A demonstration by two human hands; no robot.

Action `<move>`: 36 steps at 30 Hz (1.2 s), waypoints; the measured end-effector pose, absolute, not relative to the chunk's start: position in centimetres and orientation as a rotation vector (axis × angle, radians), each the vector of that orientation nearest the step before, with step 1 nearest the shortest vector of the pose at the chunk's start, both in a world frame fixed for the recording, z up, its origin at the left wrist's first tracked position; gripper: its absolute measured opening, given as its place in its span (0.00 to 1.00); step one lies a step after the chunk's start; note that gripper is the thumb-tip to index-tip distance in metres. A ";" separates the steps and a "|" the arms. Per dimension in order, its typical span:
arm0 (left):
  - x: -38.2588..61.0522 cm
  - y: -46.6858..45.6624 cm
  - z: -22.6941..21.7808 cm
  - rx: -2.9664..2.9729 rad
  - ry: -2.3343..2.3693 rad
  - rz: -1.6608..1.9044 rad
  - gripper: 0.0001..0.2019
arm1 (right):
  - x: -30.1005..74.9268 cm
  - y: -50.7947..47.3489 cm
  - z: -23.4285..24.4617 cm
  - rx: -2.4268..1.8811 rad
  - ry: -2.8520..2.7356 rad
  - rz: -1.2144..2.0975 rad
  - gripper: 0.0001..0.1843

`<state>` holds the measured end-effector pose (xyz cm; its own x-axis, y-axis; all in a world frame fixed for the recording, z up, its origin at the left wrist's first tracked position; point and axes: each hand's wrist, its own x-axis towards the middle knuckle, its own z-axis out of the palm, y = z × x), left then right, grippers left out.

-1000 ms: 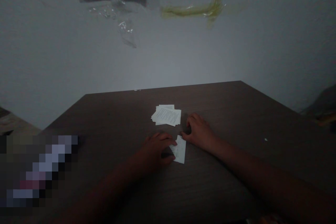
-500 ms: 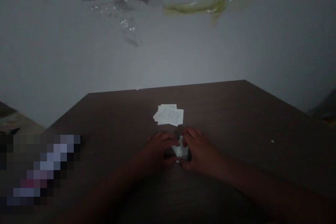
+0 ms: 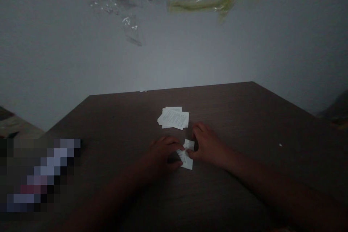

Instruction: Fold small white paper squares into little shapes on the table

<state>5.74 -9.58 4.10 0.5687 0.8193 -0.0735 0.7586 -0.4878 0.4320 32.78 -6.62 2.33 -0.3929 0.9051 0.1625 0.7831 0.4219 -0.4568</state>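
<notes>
A small slip of printed paper (image 3: pixel 187 161) lies on the dark wooden table, folded or creased, its surface partly covered by my fingers. My left hand (image 3: pixel 166 154) is curled over its left side, with thumb and index fingertip on the paper. From the right, my right hand (image 3: pixel 206 145) presses its thumb on the slip near the middle, while its other fingers bend at the upper right edge. Just beyond both hands sits a loose stack of printed paper slips (image 3: pixel 174 118), unevenly piled.
The table (image 3: pixel 231 116) reaches back to a pale wall (image 3: pixel 174 61) with taped sheets and plastic above. A tiny white scrap (image 3: pixel 280 145) lies at the right. A pixelated area (image 3: pixel 51 166) hides whatever is at the left.
My right hand has moved slightly up and right, its thumb sliding up across the slip. More of the slip's lower part shows. My left hand stays nearly in place.
</notes>
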 end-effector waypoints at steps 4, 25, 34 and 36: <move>6.1 -9.9 4.8 2.375 1.291 0.202 0.24 | 32.6 -9.0 2.1 -1.331 -2.339 0.451 0.25; 5.9 -9.8 4.3 2.390 1.260 0.190 0.23 | 32.9 -6.9 1.2 -1.467 -2.259 0.342 0.20; 5.7 -9.8 4.2 2.365 1.262 0.208 0.23 | 33.1 -3.7 1.2 -1.629 -2.149 0.260 0.16; 5.7 -9.8 4.2 2.368 1.256 0.213 0.23 | 33.2 -3.9 1.3 -1.604 -2.169 0.301 0.13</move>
<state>5.71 -9.82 4.15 0.5735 0.8160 -0.0717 0.7468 -0.4849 0.4551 33.19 -3.89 1.35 -0.2430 0.9480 0.2058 0.8561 0.3093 -0.4141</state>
